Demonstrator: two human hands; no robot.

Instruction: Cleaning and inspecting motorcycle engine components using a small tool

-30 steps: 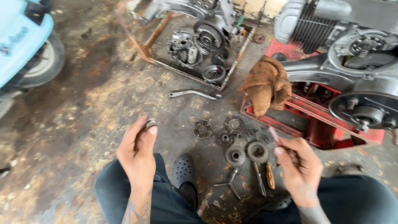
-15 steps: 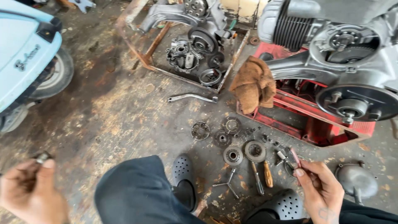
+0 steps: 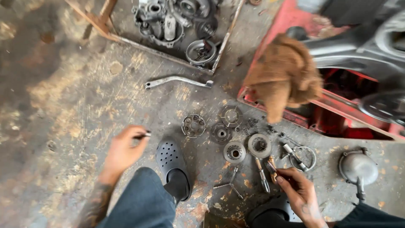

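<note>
Two hands work over the oily floor (image 3: 63, 105): the left hand (image 3: 123, 150) pinches a small metal part (image 3: 147, 134) in narrow fingers, the right hand (image 3: 297, 190) grips a thin tool (image 3: 271, 167) near the clutch discs (image 3: 247, 147), which lie loose, unassembled.

Bare concrete floor (image 3: 63, 105) is lying open to the left of the left hand (image 3: 122, 150), giving free passage. Ahead, round clutch parts (image 3: 230, 135) and a bent lever (image 3: 177, 80) are crowding the way, while a red stand (image 3: 295, 114) and a grey domed cover (image 3: 358, 166) are blocking the right hand (image 3: 299, 194).
</note>
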